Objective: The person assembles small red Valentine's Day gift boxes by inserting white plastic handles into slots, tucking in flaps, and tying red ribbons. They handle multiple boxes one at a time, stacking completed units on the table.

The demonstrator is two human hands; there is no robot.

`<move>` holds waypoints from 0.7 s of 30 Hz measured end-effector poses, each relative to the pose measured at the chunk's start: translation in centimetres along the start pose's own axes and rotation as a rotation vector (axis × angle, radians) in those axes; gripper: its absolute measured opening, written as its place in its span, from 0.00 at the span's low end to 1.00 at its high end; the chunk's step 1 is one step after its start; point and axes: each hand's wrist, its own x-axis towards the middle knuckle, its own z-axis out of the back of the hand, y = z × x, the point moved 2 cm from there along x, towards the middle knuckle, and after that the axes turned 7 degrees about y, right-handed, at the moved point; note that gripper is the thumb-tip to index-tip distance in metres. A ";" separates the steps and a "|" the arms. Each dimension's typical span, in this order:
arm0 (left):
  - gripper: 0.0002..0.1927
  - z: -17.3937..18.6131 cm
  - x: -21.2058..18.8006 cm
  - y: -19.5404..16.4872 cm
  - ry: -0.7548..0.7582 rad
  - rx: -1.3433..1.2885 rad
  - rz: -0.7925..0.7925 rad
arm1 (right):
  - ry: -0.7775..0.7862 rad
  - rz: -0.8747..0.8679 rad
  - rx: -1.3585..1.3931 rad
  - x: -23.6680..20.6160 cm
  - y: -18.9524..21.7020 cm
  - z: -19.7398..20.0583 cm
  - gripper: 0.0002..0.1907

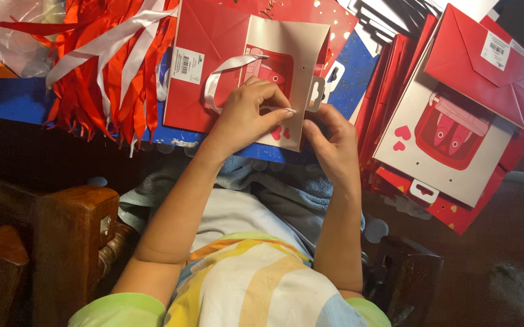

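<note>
The paper gift bag (286, 66), flattened, red with a pale front panel, lay in front of the person at about twelve o'clock, its lower edge over the lap. The left hand (247, 115) rested on the panel, fingers (274, 103) pinched narrow on the end of a white ribbon (228, 66) that looped up and round at ten o'clock from the hand. The right hand (331, 145) sat at three o'clock from the left one, fingers closed on the bag's lower right edge, just below a small hang tab (316, 94). A heap of red and white ribbons (107, 66) lay at ten o'clock on the blue bench (13, 100), and a fanned stack of finished bags (450, 127) spread out at two o'clock. As a judgement, the ribbon end could slip from so slight a pinch, or the thin card could crease or tear if the ribbon were tugged hard.
</note>
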 end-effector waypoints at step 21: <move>0.07 -0.2 1.8 -3.9 0.037 0.294 -0.117 | -0.272 0.209 0.221 0.2 -0.1 3.1 0.04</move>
